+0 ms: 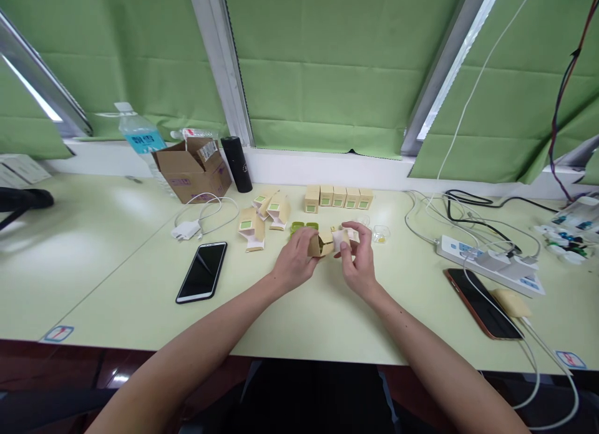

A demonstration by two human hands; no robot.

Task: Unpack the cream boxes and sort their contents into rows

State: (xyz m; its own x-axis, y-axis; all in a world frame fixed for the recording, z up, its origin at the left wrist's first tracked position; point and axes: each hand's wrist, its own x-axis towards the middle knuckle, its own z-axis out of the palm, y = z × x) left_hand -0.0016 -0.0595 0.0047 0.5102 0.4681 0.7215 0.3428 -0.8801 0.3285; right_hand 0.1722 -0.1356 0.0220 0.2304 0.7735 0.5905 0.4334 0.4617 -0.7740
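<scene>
My left hand [296, 259] is closed around a small tan cardboard box [318, 247], its open end turned toward the right. Fingers of my right hand [360, 267] pinch a small white-faced card piece [340, 241] at that open end; whether it is a flap or a separate insert I cannot tell. Just behind my left hand lies a green two-lobed case [304, 226], partly covered. Beside my right fingers sit small clear containers [381, 234], one with something yellow inside. A row of several closed tan boxes [345, 197] stands farther back. Opened tan boxes [253, 229] lie to the left.
A phone [202, 273] and a white charger [186, 229] with cable lie left. Behind them stand a brown carton [196, 172], a black cylinder [237, 164] and a large water bottle [140, 138]. At right are a power strip [489, 265], tangled cables and another phone [482, 303].
</scene>
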